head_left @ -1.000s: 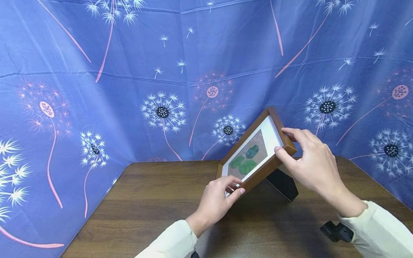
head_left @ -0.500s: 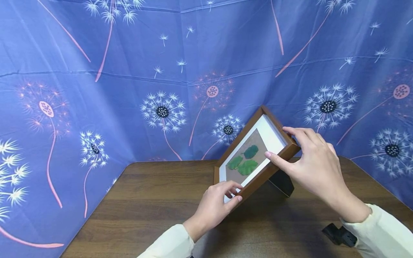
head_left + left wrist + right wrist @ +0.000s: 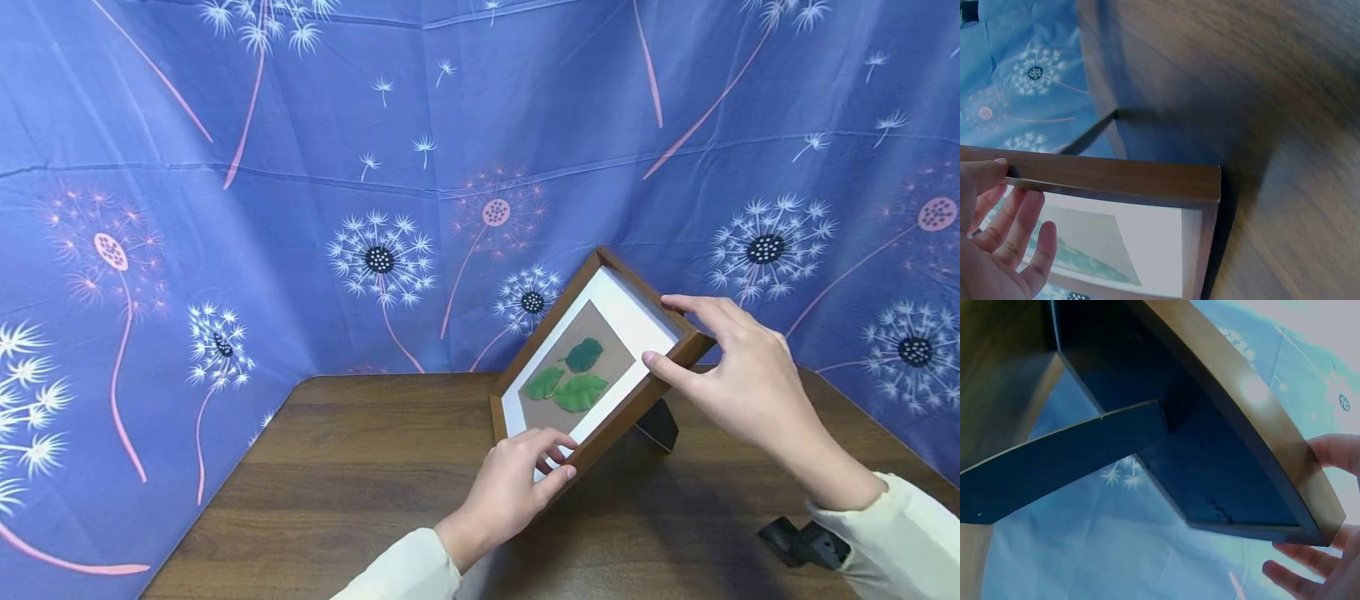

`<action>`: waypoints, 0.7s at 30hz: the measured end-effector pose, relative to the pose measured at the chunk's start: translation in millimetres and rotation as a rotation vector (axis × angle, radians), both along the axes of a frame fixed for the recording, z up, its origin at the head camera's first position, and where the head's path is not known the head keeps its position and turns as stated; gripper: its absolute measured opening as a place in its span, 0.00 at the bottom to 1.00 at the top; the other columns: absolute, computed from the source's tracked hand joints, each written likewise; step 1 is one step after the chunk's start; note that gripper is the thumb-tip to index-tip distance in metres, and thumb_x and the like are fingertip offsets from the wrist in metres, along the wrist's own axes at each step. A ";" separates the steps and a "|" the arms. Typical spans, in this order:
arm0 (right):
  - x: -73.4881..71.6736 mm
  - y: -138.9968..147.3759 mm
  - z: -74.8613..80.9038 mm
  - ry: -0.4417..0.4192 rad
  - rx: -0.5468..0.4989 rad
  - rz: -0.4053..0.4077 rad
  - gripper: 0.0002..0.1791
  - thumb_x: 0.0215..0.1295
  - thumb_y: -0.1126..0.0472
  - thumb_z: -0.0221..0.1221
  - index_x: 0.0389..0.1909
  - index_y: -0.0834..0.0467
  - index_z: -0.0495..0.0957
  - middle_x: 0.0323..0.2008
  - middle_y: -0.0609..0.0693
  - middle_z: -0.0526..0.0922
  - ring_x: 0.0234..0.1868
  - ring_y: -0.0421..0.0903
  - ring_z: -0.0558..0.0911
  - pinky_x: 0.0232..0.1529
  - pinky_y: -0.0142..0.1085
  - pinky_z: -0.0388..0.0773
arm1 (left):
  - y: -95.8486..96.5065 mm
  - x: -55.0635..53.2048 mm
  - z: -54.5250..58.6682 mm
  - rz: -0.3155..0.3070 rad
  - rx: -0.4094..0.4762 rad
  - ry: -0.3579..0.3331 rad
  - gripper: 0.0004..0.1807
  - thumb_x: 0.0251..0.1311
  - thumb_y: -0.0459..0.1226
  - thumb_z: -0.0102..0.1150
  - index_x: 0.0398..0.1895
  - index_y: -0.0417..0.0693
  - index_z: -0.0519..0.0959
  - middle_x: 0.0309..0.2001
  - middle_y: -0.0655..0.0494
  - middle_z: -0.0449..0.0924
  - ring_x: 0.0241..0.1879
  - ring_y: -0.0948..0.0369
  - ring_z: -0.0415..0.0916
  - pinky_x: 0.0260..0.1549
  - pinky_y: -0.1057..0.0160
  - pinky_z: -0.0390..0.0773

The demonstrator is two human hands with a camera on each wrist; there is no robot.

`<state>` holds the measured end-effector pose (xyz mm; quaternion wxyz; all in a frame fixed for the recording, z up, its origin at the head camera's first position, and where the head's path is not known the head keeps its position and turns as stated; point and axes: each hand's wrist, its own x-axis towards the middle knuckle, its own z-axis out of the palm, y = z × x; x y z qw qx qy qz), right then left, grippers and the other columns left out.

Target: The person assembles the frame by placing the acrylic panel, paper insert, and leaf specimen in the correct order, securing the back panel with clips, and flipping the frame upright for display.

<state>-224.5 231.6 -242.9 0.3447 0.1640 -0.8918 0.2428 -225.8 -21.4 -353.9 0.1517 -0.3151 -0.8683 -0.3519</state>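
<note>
A brown wooden picture frame [image 3: 622,418] stands tilted back on the table in the head view. Behind its white mat lies a brown card with green leaves [image 3: 581,392]. My left hand [image 3: 510,487] grips the frame's near lower side; in the left wrist view the left hand [image 3: 997,237] has its thumb on the outer edge and its fingers over the front. At the upper right corner my right hand [image 3: 750,383] holds the frame between thumb and fingers. The right wrist view shows the frame's black back with its easel leg [image 3: 1072,444] swung out.
The wooden table [image 3: 337,467] runs back to a blue cloth with dandelion prints [image 3: 300,208], which hangs behind and at the sides. A black device [image 3: 802,542] sits at my right wrist.
The picture frame has turned so that its front faces me more. Its top corner has shifted left and its right corner right, with my right hand following. The easel leg shows less.
</note>
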 end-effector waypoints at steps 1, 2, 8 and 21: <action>-0.4 2.5 0.0 -0.012 -0.006 0.012 0.36 0.61 0.48 0.71 0.69 0.55 0.73 0.64 0.62 0.75 0.63 0.70 0.71 0.53 0.70 0.62 | 1.4 1.0 -0.3 -0.008 -0.002 -0.002 0.12 0.64 0.34 0.68 0.50 0.51 0.84 0.38 0.60 0.86 0.33 0.75 0.80 0.38 0.73 0.77; -1.0 5.1 0.0 -0.021 -0.012 0.026 0.36 0.61 0.49 0.71 0.69 0.54 0.73 0.65 0.62 0.74 0.64 0.71 0.71 0.53 0.69 0.62 | 2.8 1.9 -0.4 -0.014 -0.007 0.005 0.12 0.64 0.34 0.68 0.50 0.51 0.83 0.38 0.61 0.86 0.33 0.76 0.80 0.39 0.74 0.77; -9.4 24.6 0.1 -0.099 -0.060 0.119 0.35 0.65 0.53 0.70 0.72 0.49 0.71 0.69 0.61 0.70 0.69 0.71 0.65 0.54 0.71 0.61 | 7.9 8.3 0.5 -0.083 -0.043 0.014 0.14 0.64 0.32 0.67 0.52 0.52 0.83 0.39 0.64 0.86 0.33 0.79 0.77 0.38 0.79 0.74; -14.7 33.3 -0.7 -0.179 -0.110 0.113 0.44 0.58 0.49 0.74 0.75 0.49 0.67 0.71 0.63 0.65 0.73 0.71 0.58 0.56 0.75 0.55 | -15.6 -17.1 -19.1 0.046 0.077 0.008 0.09 0.66 0.33 0.63 0.48 0.48 0.85 0.37 0.60 0.86 0.35 0.70 0.79 0.36 0.71 0.78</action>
